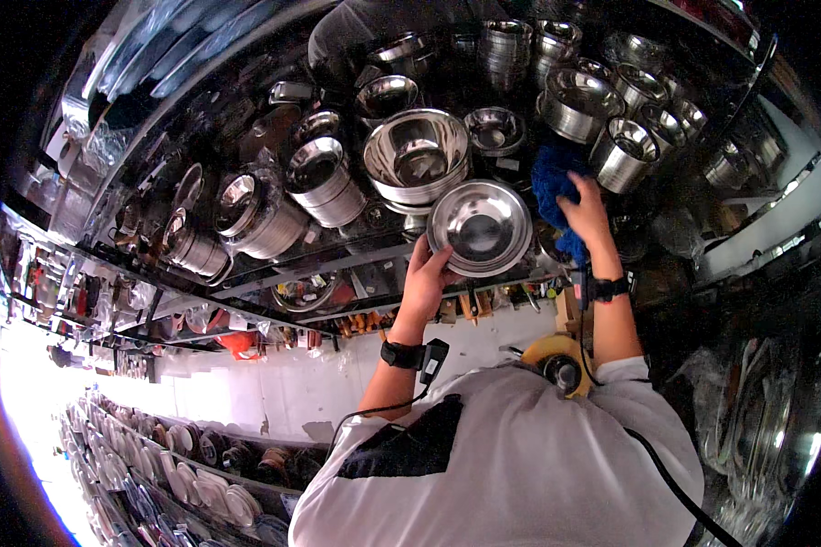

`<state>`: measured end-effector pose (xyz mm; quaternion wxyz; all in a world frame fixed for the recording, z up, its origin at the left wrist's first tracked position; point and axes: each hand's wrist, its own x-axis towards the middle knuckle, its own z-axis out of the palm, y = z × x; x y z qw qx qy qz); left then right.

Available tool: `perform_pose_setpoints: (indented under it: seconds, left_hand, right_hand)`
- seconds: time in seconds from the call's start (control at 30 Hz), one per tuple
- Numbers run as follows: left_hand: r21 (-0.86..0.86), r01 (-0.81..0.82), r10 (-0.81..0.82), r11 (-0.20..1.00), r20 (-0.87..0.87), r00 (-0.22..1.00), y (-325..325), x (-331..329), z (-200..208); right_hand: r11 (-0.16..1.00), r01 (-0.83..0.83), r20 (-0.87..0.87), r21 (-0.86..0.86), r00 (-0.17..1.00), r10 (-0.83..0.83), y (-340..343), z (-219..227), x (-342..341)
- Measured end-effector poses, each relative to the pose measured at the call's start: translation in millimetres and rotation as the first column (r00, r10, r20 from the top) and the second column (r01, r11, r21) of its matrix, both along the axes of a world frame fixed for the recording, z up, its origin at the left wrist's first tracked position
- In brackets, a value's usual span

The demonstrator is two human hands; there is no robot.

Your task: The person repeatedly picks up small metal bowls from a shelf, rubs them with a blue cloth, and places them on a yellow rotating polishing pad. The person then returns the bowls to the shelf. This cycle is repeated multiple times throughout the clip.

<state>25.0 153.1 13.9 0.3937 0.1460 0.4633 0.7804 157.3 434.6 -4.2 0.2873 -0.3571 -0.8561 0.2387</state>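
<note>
My left hand (423,283) grips the near-left rim of a shallow steel bowl (480,226), its thumb over the edge. Several rims show under that bowl, so it looks like a small stack. To its right, my right hand (587,211) is closed on a crumpled blue cloth (549,182), held over the dark shelf and apart from the bowl. Just beyond the bowl sits a large, deep steel bowl (417,157) on the shelf. A stack of steel cups (626,153) stands close to the cloth, on its right.
Stacked steel containers (327,180) and more bowl stacks (263,219) line the shelf on the left. Wide steel bowls (582,102) stand at the far right, with a small bowl (495,130) nearer. A lower rack of wooden-handled tools (374,321) runs below the shelf edge (356,296).
</note>
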Motion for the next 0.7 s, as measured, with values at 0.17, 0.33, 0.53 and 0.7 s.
perform_pose_setpoints:
  seconds: [0.17,0.33,0.53,0.7]
  left_hand:
    - [-0.016,0.014,-0.015,1.000,-0.024,1.000,39.4,2.9,3.4]
    - [-0.063,-0.031,0.030,0.998,-0.010,0.999,76.6,11.0,12.2]
    - [0.004,-0.046,0.046,0.999,-0.002,0.999,110.1,4.2,1.6]
    - [-0.087,-0.117,0.099,0.989,-0.194,0.976,120.2,-5.8,-6.6]
  right_hand:
    - [0.993,-0.066,-0.107,0.103,0.991,0.077,-30.7,16.1,10.3]
    - [0.756,-0.350,-0.378,-0.553,0.914,0.147,-33.1,33.0,3.6]
    - [0.655,-0.368,-0.464,-0.660,0.885,0.030,1.0,16.3,-18.0]
    - [0.672,-0.353,-0.504,-0.651,0.863,-0.034,38.4,19.0,-37.0]
